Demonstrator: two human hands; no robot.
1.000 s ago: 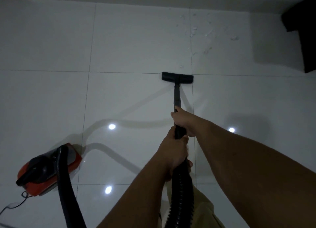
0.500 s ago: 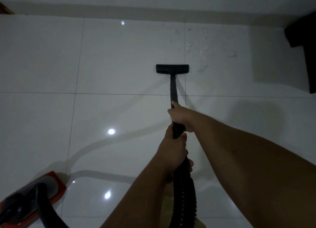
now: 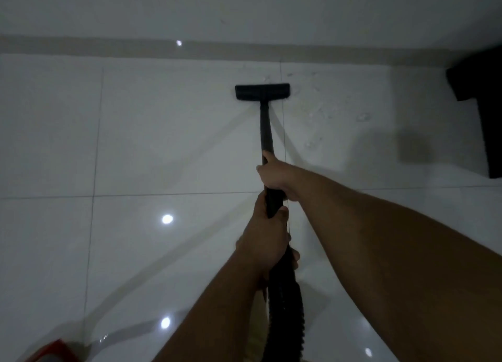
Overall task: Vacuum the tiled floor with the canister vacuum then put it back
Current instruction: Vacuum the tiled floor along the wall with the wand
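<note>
A black vacuum wand (image 3: 265,129) runs away from me to a flat black floor head (image 3: 262,92) lying on the white tiled floor (image 3: 152,149) close to the far wall. My right hand (image 3: 275,177) grips the wand higher up. My left hand (image 3: 267,243) grips it lower, where the ribbed black hose (image 3: 285,315) begins. Pale debris (image 3: 320,111) is scattered on the tile just right of the floor head. Only a red corner of the canister (image 3: 55,352) shows at the bottom left.
A pale skirting and wall (image 3: 244,50) run across just beyond the floor head. A dark piece of furniture (image 3: 486,111) stands at the right edge. Ceiling-light reflections dot the glossy tiles.
The floor head has been pushed forward to the debris near the wall. The view has moved forward, and the red canister has slid almost out of sight at the bottom left.
</note>
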